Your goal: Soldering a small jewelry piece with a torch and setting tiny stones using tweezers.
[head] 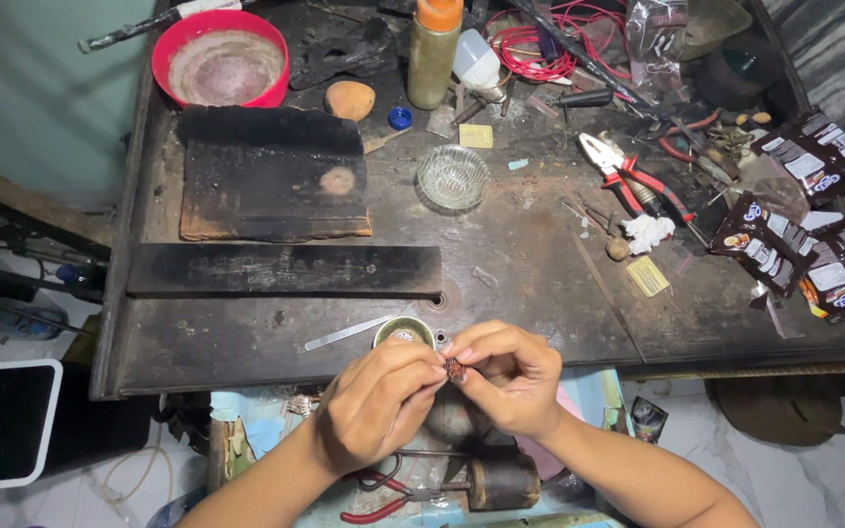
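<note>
— Two hands meet in the lower middle of the frame, just off the near edge of the surface [501, 264]. The left hand [376, 403] and the right hand [511, 381] pinch one small reddish-brown piece [455, 370] between their fingertips. I cannot tell what the piece is; it looks like a tiny beaded or toothed bit of metalwork.

— How tight is the grip?

— Narrow on both sides. Each hand's thumb and forefinger close on the piece, with the other fingers curled in. Nothing else is in either hand.

— What could go wrong, in your judgement?

— The piece is held in the air past the edge of the surface, over the clutter below: red-handled pliers [374, 497] and a dark cylindrical tool [503, 481] at the bottom of the frame. If a fingertip slips, I think the piece drops down there and is hard to find. A hard squeeze might also bend it, since it looks delicate.

— Anything close enough to knock?

— A small round tin [404, 332] sits just above the left hand's knuckles, near a flat metal strip [344, 333]. A raised knuckle could nudge the tin. The glass dish [452, 176] and the red-and-white pliers [628, 176] are well apart, higher in the frame.
</note>
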